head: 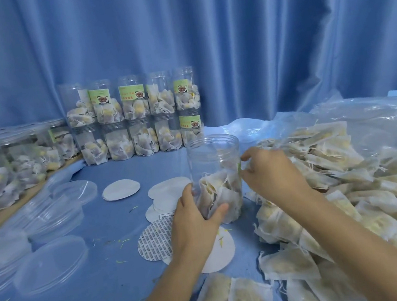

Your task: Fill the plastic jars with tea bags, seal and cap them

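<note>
My left hand gripped the half-filled jar; my right hand, beside it, apparently pinched its label. Behind it, filled jars remained uncapped; sealing was pending.

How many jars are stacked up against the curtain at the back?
10 stacked jars stand against the blue curtain: five in the bottom row and five on top. Further jars lie blurred at the far left, so more may be hidden.

- A table covered in blue cloth.
- Clear plastic lids lie at the left.
- White round seal discs lie mid-table (one patterned).
- Loose tea bags heaped at the right.
- Filled jars stacked at the back.
</note>
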### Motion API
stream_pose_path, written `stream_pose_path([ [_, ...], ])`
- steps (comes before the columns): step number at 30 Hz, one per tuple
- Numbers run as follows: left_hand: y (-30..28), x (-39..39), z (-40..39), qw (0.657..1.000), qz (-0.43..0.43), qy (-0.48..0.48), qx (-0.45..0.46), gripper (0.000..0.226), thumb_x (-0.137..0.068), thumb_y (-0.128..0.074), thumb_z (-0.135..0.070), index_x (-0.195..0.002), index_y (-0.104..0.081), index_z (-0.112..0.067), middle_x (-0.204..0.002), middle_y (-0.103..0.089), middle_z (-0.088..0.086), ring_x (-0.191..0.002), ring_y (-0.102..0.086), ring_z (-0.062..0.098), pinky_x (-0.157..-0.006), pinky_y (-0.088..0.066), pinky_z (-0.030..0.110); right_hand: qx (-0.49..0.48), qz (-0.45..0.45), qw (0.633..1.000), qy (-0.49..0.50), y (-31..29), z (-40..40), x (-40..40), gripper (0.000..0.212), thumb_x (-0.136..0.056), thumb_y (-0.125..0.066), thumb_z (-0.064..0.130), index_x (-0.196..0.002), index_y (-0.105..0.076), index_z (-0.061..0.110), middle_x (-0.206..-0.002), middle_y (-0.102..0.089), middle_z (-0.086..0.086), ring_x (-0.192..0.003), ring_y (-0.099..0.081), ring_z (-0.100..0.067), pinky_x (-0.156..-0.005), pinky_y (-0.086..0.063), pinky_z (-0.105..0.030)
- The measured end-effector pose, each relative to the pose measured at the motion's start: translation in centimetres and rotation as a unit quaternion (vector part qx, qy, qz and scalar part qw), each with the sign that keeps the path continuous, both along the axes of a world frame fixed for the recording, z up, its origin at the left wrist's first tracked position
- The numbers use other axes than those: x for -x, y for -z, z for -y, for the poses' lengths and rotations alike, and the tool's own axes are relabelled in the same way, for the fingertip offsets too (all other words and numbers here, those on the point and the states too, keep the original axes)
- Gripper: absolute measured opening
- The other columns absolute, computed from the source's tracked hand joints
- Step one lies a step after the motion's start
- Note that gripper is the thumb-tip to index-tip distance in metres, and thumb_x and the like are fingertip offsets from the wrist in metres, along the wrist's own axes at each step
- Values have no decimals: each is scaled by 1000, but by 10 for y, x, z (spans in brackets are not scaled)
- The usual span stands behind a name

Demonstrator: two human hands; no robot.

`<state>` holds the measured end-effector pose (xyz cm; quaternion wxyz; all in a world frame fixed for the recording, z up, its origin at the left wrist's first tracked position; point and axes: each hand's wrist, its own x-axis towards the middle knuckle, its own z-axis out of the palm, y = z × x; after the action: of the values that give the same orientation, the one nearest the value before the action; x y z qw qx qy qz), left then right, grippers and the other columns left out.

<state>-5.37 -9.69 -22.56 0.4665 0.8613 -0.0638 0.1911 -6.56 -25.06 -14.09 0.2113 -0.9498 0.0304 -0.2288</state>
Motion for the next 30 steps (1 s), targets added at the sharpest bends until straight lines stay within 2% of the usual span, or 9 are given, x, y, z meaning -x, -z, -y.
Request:
stream_pose_path([
  [4,-2,0,-1,1000,0,4,-2,81,-73,-73,-49,-139,-34,-23,-138,-46,-3,-125,-48,19,-100,-42,41,-113,203,971,-53,-23,3,7,15,-89,-55,16,-102,-62,17,-62,-55,6,-68,-55,-3,-63,-36,-15],
  [7,-3,1,0,1000,-4,6,-5,81,-74,-72,-48,-139,-33,-24,-138,-46,-3,-124,-48,19,-99,-42,41,-164,323,926,-101,-37,-12,10,12,-91,-54,11,-99,-61,15,-65,-49,18,-71,-46,-2,-65,-32,-1],
  [10,-4,2,0,1000,-9,-1,-12,83,-74,-72,-49,-141,-29,-23,-139,-42,-3,-123,-49,19,-99,-43,40,-138,270,944,-128,-40,-27,-5,19,-93,-51,13,-111,-59,13,-80,-56,8,-77,-49,-11,-67,-32,-12],
  [12,-5,3,0,1000,0,-17,-15,87,-73,-72,-48,-142,-27,-20,-139,-38,-2,-123,-48,18,-97,-43,37,-72,167,978,-98,-31,-33,-16,29,-97,-46,27,-123,-55,20,-97,-63,-2,-102,-51,-24,-84,-33,-28],
  [15,-7,8,1,998,42,-35,5,81,-73,-74,-37,-139,-30,-17,-134,-37,-2,-115,-51,18,-86,-41,26,-6,89,993,-71,-9,-40,-20,39,-97,-39,45,-130,-52,32,-137,-48,1,-128,-28,-26,-105,-22,-40],
  [18,-13,9,2,990,96,-58,80,61,-77,-68,-16,-131,-40,-10,-125,-39,-1,-104,-54,22,-83,-42,27,52,214,972,-82,-2,-45,-13,28,-93,-57,30,-118,-65,22,-139,-48,-7,-124,-36,-33,-98,-27,-44],
  [22,-22,5,-9,958,151,-156,187,37,-82,-49,5,-118,-47,-1,-115,-39,1,-95,-52,20,-82,-44,39,79,418,886,-183,4,-58,-5,15,-73,-70,-2,-85,-73,7,-95,-67,-13,-89,-52,-29,-71,-45,-40],
  [25,-24,1,-25,939,146,-231,208,35,-79,-44,12,-113,-49,5,-117,-48,18,-78,-30,0,-70,-30,23,142,368,870,-296,23,-74,-4,16,-70,-69,-8,-83,-71,2,-83,-67,-14,-72,-61,-31,-62,-49,-37],
  [30,-25,0,-43,940,86,-279,177,34,-81,-44,9,-113,-50,0,-123,-46,18,-77,-32,3,-63,-22,18,193,39,930,-311,68,-104,-7,34,-98,-40,22,-126,-47,6,-120,-49,-13,-108,-49,-29,-89,-43,-41],
])
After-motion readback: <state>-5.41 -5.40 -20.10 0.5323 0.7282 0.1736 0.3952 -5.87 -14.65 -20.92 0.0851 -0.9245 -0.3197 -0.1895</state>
